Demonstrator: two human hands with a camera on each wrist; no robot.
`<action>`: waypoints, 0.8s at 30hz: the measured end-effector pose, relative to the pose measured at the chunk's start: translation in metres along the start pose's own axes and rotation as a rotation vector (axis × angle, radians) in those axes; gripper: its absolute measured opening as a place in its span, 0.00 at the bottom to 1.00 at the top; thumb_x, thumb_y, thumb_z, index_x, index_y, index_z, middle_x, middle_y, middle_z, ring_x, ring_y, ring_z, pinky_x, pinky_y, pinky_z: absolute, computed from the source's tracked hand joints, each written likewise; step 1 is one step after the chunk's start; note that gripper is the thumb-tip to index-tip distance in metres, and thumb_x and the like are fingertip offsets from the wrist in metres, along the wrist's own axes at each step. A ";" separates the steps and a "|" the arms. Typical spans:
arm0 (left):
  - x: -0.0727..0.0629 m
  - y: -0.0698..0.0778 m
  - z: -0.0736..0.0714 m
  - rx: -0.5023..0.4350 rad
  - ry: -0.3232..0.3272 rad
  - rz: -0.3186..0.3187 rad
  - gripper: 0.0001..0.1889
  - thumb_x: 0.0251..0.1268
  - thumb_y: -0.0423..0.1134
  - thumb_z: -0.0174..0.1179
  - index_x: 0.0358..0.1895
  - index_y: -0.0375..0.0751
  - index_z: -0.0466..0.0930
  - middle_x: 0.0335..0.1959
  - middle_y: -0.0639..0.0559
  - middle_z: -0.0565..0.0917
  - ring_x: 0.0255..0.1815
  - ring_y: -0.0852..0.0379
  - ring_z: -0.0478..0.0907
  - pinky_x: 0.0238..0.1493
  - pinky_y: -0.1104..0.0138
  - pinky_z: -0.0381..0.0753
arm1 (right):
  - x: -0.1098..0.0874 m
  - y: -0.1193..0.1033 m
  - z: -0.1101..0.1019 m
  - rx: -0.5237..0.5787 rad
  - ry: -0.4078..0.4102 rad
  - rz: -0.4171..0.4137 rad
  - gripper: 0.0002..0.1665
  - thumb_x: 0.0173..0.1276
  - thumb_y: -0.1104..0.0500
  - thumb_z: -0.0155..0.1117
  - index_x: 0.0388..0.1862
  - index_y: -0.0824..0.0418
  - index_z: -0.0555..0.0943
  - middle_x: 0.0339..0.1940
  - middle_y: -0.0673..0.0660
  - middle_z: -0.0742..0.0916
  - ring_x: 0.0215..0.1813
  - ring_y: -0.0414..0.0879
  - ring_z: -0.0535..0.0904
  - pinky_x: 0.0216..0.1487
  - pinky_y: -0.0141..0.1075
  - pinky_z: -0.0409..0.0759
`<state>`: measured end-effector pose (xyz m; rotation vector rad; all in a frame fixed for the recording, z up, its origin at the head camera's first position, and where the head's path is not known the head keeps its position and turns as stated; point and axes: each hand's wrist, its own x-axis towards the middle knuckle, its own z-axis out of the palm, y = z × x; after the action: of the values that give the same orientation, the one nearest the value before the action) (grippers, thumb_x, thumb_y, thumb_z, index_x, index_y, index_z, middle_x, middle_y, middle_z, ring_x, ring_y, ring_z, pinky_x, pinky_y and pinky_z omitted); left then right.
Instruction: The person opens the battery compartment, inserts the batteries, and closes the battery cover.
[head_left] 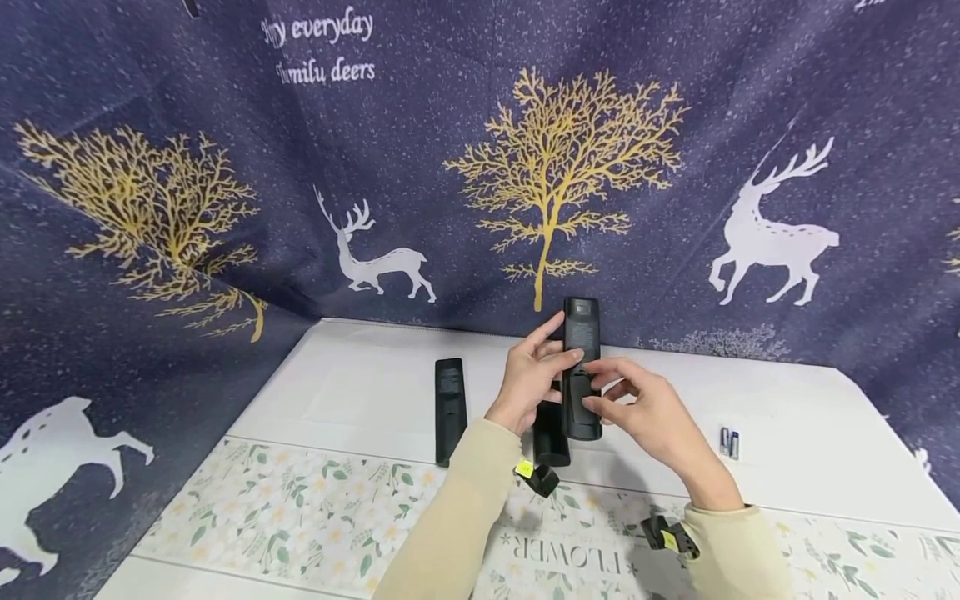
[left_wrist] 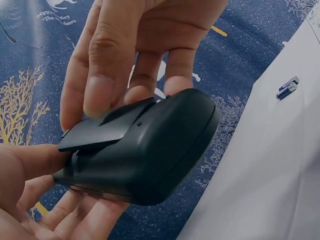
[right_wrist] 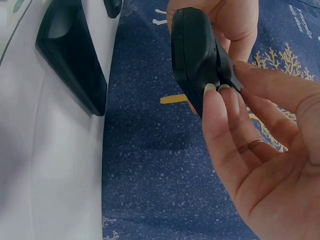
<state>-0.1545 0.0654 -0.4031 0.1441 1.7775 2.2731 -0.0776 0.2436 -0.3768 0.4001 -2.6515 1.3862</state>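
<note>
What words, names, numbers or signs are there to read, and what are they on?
"H…py everyday": wall cloth, letters lost in a fold.
"…milu deers": below that, start unclear.
"*FLOWER*": table, upside down; smaller print by it too faint.
Top right of the cloth: writing cut off.
Held remote and left remote: labels too small.
Yellow tags, batteries: nothing readable.

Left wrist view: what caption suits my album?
Left hand gripping a black plastic remote control, right hand pinching its raised black battery cover, two blue-and-silver cylindrical batteries beyond.
</note>
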 end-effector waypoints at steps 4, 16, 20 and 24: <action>0.001 0.000 0.000 0.007 0.003 -0.002 0.34 0.71 0.35 0.72 0.75 0.71 0.76 0.52 0.54 0.89 0.41 0.51 0.87 0.34 0.55 0.91 | 0.001 0.001 0.001 -0.049 -0.021 0.001 0.24 0.73 0.64 0.74 0.66 0.62 0.83 0.47 0.56 0.88 0.43 0.48 0.85 0.37 0.39 0.86; -0.001 -0.002 0.001 -0.012 0.001 -0.001 0.34 0.72 0.34 0.71 0.75 0.71 0.76 0.53 0.53 0.89 0.40 0.51 0.88 0.35 0.53 0.91 | 0.000 0.002 0.001 0.034 0.007 0.026 0.18 0.74 0.66 0.73 0.59 0.64 0.82 0.48 0.60 0.87 0.43 0.51 0.87 0.38 0.41 0.89; -0.002 -0.003 0.001 -0.017 0.006 -0.001 0.34 0.71 0.34 0.71 0.74 0.72 0.77 0.53 0.54 0.89 0.40 0.52 0.88 0.36 0.54 0.91 | 0.000 0.002 0.002 0.082 0.007 0.044 0.17 0.74 0.67 0.72 0.59 0.68 0.81 0.46 0.62 0.86 0.42 0.52 0.87 0.36 0.41 0.89; -0.002 -0.002 0.001 -0.027 0.011 0.001 0.34 0.71 0.34 0.72 0.74 0.71 0.77 0.54 0.54 0.89 0.40 0.52 0.88 0.35 0.55 0.91 | 0.001 0.002 0.001 0.097 0.010 0.032 0.19 0.74 0.68 0.71 0.62 0.69 0.80 0.43 0.61 0.85 0.42 0.53 0.87 0.37 0.43 0.90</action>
<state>-0.1522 0.0657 -0.4046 0.1281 1.7524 2.3017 -0.0790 0.2432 -0.3786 0.3614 -2.6006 1.5264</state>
